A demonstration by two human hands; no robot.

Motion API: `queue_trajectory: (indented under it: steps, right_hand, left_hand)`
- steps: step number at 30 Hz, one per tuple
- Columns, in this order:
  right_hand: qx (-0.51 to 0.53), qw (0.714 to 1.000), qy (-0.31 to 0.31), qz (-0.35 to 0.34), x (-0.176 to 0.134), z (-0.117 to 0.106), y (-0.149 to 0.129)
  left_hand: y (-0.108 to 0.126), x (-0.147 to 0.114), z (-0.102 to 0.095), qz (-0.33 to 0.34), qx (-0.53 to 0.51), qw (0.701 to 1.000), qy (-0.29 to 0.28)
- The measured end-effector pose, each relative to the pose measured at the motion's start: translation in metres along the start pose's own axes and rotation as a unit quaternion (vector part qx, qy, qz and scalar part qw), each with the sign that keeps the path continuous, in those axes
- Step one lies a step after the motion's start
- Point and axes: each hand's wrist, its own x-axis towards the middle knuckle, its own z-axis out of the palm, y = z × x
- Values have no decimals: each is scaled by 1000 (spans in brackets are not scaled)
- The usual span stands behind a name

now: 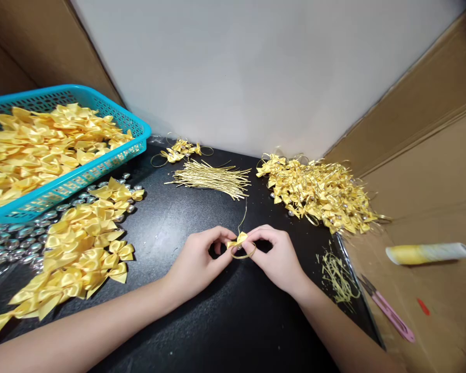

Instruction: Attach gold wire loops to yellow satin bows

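Observation:
Over the middle of the black table, both hands pinch one small yellow satin bow (241, 238). My left hand (200, 257) grips its left side between thumb and fingertips. From the right, my right hand (275, 255) pinches the bow together with a loop of gold cord (244, 256) that hangs below it. A thin loose end of cord (244, 215) sticks up behind the bow. A small shiny bead seems to sit at the bow's middle, partly hidden by the fingers. Just beyond the hands lies a bundle of cut gold cords (213, 177).
At left stands a blue basket (142, 135) of yellow bows, with silver beads (19, 241) and loose bows (81, 248) before it. Finished-looking bows with cord loops (322, 194) are heaped at right, a few more (180, 150) behind. Cord scraps (337, 277), pink snips (390, 311) and a yellowish roll (429, 253) lie right.

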Motion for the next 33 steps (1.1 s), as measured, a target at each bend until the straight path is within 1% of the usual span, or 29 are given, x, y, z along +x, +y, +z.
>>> queue_trajectory:
  steps: [6,11,20,27,33]
  right_hand:
    - [-11,999,40,-25,-3,4,-5]
    - [-45,996,54,-62,-4,1,-11]
    - [-36,997,52,-49,-3,3,-8]
    - [-68,994,67,-55,-6,7,-7]
    - [-71,992,77,-70,-8,10,-7]
  left_hand:
    - [0,0,0,-13,-19,1000,-5]
    - [-2,0,0,-21,-37,999,-3]
    - [-3,-1,0,-14,-32,999,1]
    - [-3,-2,2,-53,-29,998,-10]
    - [-3,0,3,-59,-27,998,-10]
